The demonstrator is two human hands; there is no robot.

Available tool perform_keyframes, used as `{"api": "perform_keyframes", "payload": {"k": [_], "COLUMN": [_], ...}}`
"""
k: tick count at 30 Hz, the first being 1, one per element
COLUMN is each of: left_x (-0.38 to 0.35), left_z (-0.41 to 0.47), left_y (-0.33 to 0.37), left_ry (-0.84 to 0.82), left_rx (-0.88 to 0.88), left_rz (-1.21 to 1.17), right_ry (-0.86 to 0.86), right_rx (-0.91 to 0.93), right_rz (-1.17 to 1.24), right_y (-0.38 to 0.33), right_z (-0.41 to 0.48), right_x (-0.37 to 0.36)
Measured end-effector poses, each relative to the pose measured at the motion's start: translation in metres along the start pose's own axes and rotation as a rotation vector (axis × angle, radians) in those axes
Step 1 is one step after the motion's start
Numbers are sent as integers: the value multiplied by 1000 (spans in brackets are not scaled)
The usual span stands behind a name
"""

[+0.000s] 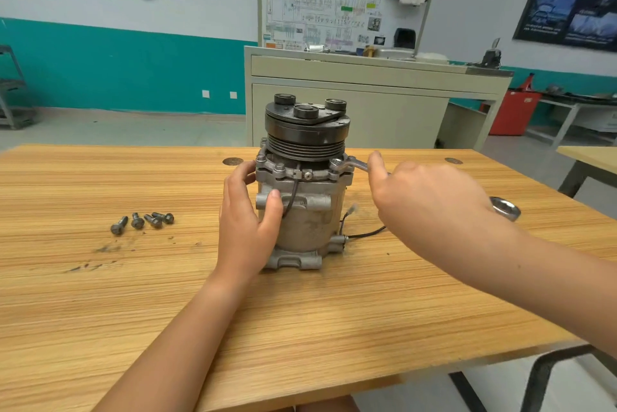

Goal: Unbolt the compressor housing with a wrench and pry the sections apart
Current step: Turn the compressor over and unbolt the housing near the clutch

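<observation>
The compressor (305, 211), centred on the table (133, 295), is being braced by the left hand (247, 221) wrapping its 9 o'clock side; the wrench (354, 163), clenched in the right hand (427, 201), is being held on the 3 o'clock bolt (335, 163), ideally seated squarely.

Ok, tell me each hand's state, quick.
Left hand: grips the compressor.
Right hand: grips the wrench.

The grey compressor (305, 211) stands upright, pulley (305, 141) uppermost. A wrench (354, 164) sits on its right flange bolt (335, 163). Four loose bolts (143, 220) lie to its left.
</observation>
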State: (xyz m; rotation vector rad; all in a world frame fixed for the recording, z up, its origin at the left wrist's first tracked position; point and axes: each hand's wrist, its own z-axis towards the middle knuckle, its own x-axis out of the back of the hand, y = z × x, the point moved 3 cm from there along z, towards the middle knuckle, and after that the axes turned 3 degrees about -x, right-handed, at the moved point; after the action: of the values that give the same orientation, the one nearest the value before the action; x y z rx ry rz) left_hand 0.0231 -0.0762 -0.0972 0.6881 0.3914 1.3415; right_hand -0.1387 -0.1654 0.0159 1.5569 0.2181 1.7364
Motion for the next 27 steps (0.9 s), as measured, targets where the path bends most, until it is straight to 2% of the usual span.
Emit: {"api": "perform_keyframes", "payload": {"k": [5,9,15,20,23,27], "left_x": [0,0,1,1,1,1], "left_z": [0,0,0,-1,-1,-1], "left_y": [1,2,-1,-3,-3,-4], "left_ry": [5,-2,-15,-24,-25,-25], "left_rx": [-5,1,11,37,41,49], "left_rz": [3,0,-9,-1,-4,2], "right_ry": [35,101,52,203,294,424], "right_rx": [7,-16,18,45,-5,-109], "right_rz": [-48,-35,-38,66,225,756], "right_y": [-6,20,31,19,28,48], "right_z": [1,16,70,104,98,59], "right_x": [-4,-14,-36,-45,-51,-52]}}
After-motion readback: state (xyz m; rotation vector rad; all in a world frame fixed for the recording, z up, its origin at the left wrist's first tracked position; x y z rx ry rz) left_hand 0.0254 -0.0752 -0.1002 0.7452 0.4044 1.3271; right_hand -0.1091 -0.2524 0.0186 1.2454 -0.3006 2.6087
